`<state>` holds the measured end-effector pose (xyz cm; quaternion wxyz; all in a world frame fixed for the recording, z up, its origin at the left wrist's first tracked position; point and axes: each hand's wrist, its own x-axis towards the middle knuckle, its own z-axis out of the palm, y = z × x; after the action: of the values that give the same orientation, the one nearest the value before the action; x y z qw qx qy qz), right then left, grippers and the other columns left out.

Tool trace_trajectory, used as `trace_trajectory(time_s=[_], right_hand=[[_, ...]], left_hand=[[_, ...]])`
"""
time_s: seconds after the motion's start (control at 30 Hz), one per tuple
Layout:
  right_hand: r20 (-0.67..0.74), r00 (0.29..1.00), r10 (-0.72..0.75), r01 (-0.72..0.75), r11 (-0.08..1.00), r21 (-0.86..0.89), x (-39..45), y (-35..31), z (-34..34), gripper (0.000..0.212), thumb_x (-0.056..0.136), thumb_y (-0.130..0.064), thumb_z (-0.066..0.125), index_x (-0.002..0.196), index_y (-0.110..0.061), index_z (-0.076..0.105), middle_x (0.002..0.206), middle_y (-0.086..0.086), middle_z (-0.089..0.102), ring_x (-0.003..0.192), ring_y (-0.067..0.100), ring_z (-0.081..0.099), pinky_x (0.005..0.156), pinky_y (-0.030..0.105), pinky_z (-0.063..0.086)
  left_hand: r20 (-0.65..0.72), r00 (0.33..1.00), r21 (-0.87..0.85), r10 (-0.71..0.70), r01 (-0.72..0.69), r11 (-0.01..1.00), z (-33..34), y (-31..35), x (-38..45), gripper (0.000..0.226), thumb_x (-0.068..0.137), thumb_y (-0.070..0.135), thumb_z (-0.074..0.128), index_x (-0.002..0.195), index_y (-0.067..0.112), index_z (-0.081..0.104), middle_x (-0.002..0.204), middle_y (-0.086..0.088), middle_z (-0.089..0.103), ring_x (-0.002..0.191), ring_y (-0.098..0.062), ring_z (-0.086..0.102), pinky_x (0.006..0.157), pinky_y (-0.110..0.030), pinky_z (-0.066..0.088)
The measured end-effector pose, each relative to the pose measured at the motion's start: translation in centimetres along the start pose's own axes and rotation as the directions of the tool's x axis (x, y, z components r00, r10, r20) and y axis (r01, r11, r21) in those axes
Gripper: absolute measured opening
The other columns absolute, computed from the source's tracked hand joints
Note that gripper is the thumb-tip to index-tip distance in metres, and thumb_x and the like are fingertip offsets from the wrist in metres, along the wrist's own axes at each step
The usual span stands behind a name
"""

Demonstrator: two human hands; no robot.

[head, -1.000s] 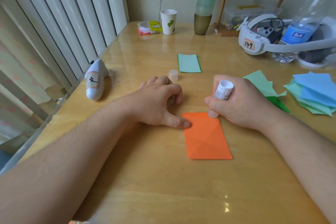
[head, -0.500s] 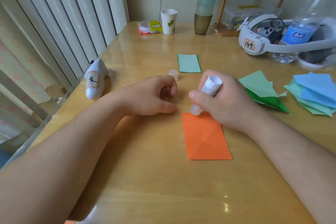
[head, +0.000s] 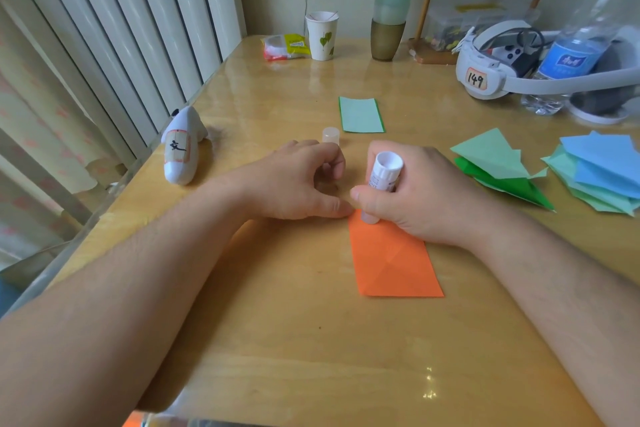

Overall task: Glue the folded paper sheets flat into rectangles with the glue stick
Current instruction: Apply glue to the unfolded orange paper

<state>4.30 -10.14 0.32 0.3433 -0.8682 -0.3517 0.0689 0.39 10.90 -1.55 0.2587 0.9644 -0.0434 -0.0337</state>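
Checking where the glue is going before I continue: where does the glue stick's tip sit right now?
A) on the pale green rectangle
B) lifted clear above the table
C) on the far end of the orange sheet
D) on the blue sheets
C: the right hand holds the glue stick tip-down on the far end of the orange sheet, beside the left hand's thumb.

Both forearms are showing bare all the way to the frame edge, no sleeves coming into view. Left hand (head: 294, 180) and right hand (head: 415, 194) are wearing nothing: no gloves, rings, watch or bands. Fine hair is showing along both forearms; thumbnails are looking short.
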Motion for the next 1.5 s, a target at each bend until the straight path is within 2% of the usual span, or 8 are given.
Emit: trace_trajectory(time_s=[0.17, 0.37, 0.5, 0.67, 0.9, 1.03, 1.17, 1.5], right_hand=[[0.042, 0.998, 0.044, -0.045, 0.999, 0.017, -0.8, 1.3, -1.6, 0.026, 0.089, -0.03, 0.073, 0.082, -0.013, 0.053, 0.069, -0.007, 0.077, 0.073, 0.004, 0.069, 0.071, 0.034, 0.051], [0.037, 0.997, 0.061, -0.061, 0.998, 0.005, -1.0, 2.2, -2.6, 0.027, 0.089, -0.025, 0.073, 0.081, -0.01, 0.051, 0.068, -0.007, 0.076, 0.08, 0.012, 0.07, 0.08, 0.042, 0.055], [0.034, 0.996, 0.077, -0.077, 0.997, -0.003, -0.9, 2.4, -2.7, 0.028, 0.088, -0.027, 0.072, 0.082, -0.009, 0.051, 0.068, -0.006, 0.076, 0.077, 0.008, 0.069, 0.079, 0.041, 0.053], [0.031, 0.996, 0.088, -0.086, 0.995, -0.049, -0.9, 2.6, -3.0, 0.029, 0.086, -0.03, 0.07, 0.081, -0.01, 0.05, 0.067, -0.008, 0.075, 0.079, 0.017, 0.065, 0.077, 0.044, 0.054], [-0.233, 0.972, 0.031, -0.022, 0.999, 0.039, -0.6, 3.1, -3.8, 0.031, 0.087, -0.031, 0.072, 0.075, -0.011, 0.051, 0.071, 0.01, 0.07, 0.073, 0.029, 0.058, 0.068, 0.043, 0.049], [-0.055, 0.999, 0.0, 0.005, 0.995, 0.103, -0.9, 2.6, -2.7, 0.028, 0.089, -0.029, 0.074, 0.077, -0.014, 0.053, 0.069, -0.004, 0.076, 0.075, 0.018, 0.068, 0.075, 0.044, 0.054], [0.061, 0.998, 0.009, -0.013, 0.997, 0.072, -1.1, 2.5, -2.1, 0.024, 0.088, -0.023, 0.075, 0.079, -0.016, 0.054, 0.071, -0.005, 0.077, 0.08, 0.016, 0.072, 0.081, 0.046, 0.056], [0.042, 0.998, 0.048, -0.048, 0.999, 0.001, -0.8, 3.3, -3.2, 0.025, 0.085, -0.021, 0.071, 0.076, -0.013, 0.05, 0.065, -0.003, 0.075, 0.079, 0.026, 0.068, 0.078, 0.05, 0.055]], left_hand=[[0.001, 1.0, 0.017, -0.004, 0.004, 1.0, -0.2, 0.3, -0.2, 0.039, 0.077, 0.054, 0.079, 0.096, 0.034, 0.052, 0.103, 0.015, 0.051, 0.112, -0.018, 0.044, 0.106, -0.041, 0.041], [0.011, 1.0, 0.016, -0.011, 0.011, 1.0, -0.3, 0.4, -0.4, 0.039, 0.079, 0.053, 0.08, 0.098, 0.034, 0.052, 0.108, 0.014, 0.051, 0.116, -0.017, 0.042, 0.109, -0.041, 0.038], [0.012, 1.0, 0.032, -0.005, 0.005, 0.999, -0.2, 0.5, -0.3, 0.048, 0.073, 0.067, 0.079, 0.095, 0.036, 0.051, 0.107, 0.015, 0.052, 0.114, -0.018, 0.043, 0.107, -0.04, 0.04], [0.006, 1.0, 0.103, 0.006, -0.006, 0.995, 0.1, 0.7, -0.2, 0.056, 0.061, 0.076, 0.073, 0.094, 0.038, 0.05, 0.105, 0.015, 0.05, 0.108, -0.02, 0.045, 0.104, -0.043, 0.042], [0.024, 1.0, 0.11, 0.005, -0.008, 0.994, -0.1, 0.7, -0.3, 0.054, 0.064, 0.075, 0.074, 0.096, 0.037, 0.051, 0.106, 0.015, 0.05, 0.109, -0.019, 0.044, 0.105, -0.043, 0.042], [0.026, 1.0, 0.112, 0.009, -0.012, 0.994, 0.0, 0.6, -0.2, 0.056, 0.061, 0.079, 0.071, 0.094, 0.039, 0.05, 0.104, 0.017, 0.049, 0.108, -0.019, 0.044, 0.104, -0.044, 0.043], [0.027, 1.0, 0.11, 0.008, -0.011, 0.994, 0.1, 0.5, -0.2, 0.057, 0.059, 0.081, 0.069, 0.093, 0.04, 0.049, 0.103, 0.016, 0.048, 0.107, -0.02, 0.044, 0.103, -0.045, 0.043], [0.038, 0.999, 0.106, 0.01, -0.014, 0.994, 0.0, 0.5, -0.2, 0.058, 0.059, 0.081, 0.069, 0.095, 0.039, 0.05, 0.105, 0.017, 0.049, 0.108, -0.019, 0.044, 0.103, -0.045, 0.043]])
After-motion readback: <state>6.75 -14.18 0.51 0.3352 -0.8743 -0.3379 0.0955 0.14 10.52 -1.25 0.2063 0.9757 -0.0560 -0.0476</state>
